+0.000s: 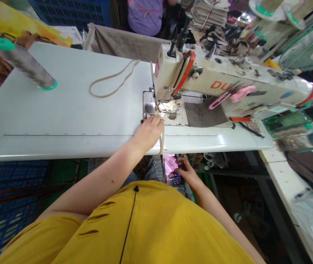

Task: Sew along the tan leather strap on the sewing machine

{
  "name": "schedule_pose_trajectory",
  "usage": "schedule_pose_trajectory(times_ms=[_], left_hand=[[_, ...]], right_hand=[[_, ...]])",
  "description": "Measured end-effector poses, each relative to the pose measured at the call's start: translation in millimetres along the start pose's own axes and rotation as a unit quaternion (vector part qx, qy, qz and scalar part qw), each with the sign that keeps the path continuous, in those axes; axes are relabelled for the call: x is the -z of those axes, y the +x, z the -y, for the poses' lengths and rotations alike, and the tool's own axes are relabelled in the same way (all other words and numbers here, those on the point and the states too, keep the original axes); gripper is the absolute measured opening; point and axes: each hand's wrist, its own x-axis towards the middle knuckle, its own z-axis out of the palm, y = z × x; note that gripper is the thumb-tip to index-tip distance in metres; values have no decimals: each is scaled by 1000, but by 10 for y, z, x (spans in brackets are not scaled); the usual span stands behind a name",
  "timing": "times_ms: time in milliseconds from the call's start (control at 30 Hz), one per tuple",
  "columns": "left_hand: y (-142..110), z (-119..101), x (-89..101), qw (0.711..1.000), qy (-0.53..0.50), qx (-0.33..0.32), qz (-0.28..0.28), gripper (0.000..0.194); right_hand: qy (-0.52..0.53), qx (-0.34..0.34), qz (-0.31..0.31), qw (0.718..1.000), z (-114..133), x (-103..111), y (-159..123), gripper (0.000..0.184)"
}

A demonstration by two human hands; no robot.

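My left hand (151, 132) is closed on a narrow beige strap (162, 141) at the front of the sewing machine (195, 79). Part of the strap hangs over the table's front edge, and its upper end runs toward the presser foot, partly hidden by my fingers. Down at my lap, my right hand (188, 173) grips the right side of a smartphone (171, 167) with a lit screen, the thumb lying over it. A looped beige cord or strap (106, 96) rests on the white tabletop (71, 110) left of the machine.
A grey thread cone (28, 66) stands at the table's left. Pink thread snips (232, 96) hang against the machine body. A green fan (307, 47) and bottles (288, 121) are at the right. Blue crates (4, 212) sit lower left. Beyond the table is a person in purple (145, 18).
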Motion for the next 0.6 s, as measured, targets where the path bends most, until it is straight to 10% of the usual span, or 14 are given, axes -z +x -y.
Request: schedule_pose_trajectory(times_ms=[600], left_hand=[[2,6,-11,1000,-7,2,7,31]], right_hand=[[-2,5,-34,999,40,-54,22,57]])
